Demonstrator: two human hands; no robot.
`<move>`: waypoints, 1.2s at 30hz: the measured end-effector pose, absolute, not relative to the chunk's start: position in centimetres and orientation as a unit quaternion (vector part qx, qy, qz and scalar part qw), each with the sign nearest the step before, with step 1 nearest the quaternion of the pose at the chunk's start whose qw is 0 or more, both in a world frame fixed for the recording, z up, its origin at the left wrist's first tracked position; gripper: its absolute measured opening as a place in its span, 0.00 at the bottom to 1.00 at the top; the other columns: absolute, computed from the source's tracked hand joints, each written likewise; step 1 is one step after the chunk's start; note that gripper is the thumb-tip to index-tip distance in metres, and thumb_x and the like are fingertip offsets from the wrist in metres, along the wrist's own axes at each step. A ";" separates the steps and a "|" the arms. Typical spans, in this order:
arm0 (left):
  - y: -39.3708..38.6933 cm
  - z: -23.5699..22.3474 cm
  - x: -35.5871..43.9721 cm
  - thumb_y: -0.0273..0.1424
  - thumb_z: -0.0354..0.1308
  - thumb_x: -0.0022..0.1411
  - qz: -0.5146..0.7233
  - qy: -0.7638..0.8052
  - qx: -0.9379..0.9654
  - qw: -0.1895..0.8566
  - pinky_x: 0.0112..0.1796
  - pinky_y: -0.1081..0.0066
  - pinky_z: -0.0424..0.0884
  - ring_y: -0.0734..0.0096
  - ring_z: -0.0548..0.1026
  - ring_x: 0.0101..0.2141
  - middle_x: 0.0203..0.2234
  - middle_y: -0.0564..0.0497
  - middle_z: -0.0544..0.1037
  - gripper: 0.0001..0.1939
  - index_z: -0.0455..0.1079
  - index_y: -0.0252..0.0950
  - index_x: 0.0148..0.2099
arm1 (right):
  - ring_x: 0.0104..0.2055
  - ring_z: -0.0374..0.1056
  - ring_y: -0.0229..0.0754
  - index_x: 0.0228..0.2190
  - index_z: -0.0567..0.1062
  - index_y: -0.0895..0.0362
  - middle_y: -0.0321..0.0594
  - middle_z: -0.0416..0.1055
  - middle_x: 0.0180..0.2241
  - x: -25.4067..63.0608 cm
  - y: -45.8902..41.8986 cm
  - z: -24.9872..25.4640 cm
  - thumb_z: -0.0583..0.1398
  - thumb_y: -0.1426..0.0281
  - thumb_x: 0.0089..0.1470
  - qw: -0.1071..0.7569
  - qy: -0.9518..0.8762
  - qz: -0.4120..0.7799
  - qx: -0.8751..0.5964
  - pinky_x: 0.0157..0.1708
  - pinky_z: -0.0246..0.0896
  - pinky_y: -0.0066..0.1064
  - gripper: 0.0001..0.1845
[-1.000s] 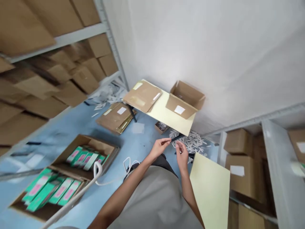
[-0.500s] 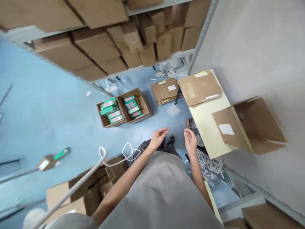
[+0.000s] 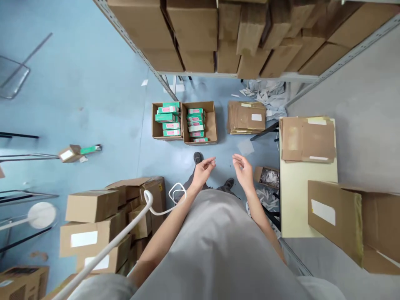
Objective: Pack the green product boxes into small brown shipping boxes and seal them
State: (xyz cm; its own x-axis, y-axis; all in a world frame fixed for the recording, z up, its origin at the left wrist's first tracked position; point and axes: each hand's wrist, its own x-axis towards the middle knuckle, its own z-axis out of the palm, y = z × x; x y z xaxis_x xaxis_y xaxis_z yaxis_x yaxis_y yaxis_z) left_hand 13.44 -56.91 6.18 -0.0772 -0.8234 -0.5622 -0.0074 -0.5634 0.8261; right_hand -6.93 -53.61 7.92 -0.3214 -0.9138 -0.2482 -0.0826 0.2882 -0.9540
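Note:
My left hand (image 3: 203,171) hovers in front of my body over the blue floor. Its fingers are loosely curved, the thumb slightly apart, and no object shows in it. Level with it, to the right, my right hand (image 3: 245,171) is held in the air, empty, with fingers loosely stretched out. Beyond my hands, two open cartons stand side by side on the floor. Several green-and-white small boxes (image 3: 165,118) lie in the left carton (image 3: 153,127); the right carton (image 3: 211,118) holds similar ones with bare cardboard showing at its right side.
A shelf (image 3: 231,76) loaded with brown cartons crosses the top. Flattened cardboard (image 3: 245,118) lies on the floor near a pale yellow table (image 3: 293,200), which bears an open carton (image 3: 323,212). Stacked cartons (image 3: 89,208) and a white curved rod (image 3: 125,233) are at left.
The view has turned and levelled, so the shelf now runs straight across and the table stands upright at right. Both hands stay raised and empty, with the right slightly farther left.

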 end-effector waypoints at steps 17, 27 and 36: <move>-75.2 2.8 30.8 0.40 0.67 0.64 -0.641 -0.267 0.630 0.348 0.66 0.51 0.71 0.51 0.79 0.61 0.60 0.38 0.82 0.25 0.78 0.37 0.61 | 0.53 0.83 0.50 0.52 0.82 0.51 0.48 0.84 0.54 14.2 -72.4 4.6 0.66 0.50 0.65 0.530 0.660 -0.383 -0.370 0.57 0.79 0.43 0.22; -80.0 -3.1 31.6 0.40 0.68 0.62 -0.636 -0.227 0.672 0.305 0.65 0.52 0.72 0.52 0.80 0.59 0.58 0.39 0.83 0.24 0.78 0.38 0.58 | 0.50 0.83 0.51 0.49 0.82 0.51 0.48 0.85 0.50 12.8 -78.8 -0.9 0.69 0.47 0.61 0.559 0.680 -0.328 -0.342 0.55 0.79 0.44 0.24; -90.3 -20.7 33.2 0.36 0.71 0.60 -0.605 -0.165 0.734 0.259 0.66 0.49 0.72 0.48 0.76 0.65 0.63 0.35 0.79 0.28 0.76 0.36 0.62 | 0.47 0.83 0.47 0.43 0.82 0.53 0.43 0.86 0.44 12.1 -87.9 -20.3 0.74 0.54 0.56 0.643 0.700 -0.271 -0.153 0.57 0.77 0.47 0.20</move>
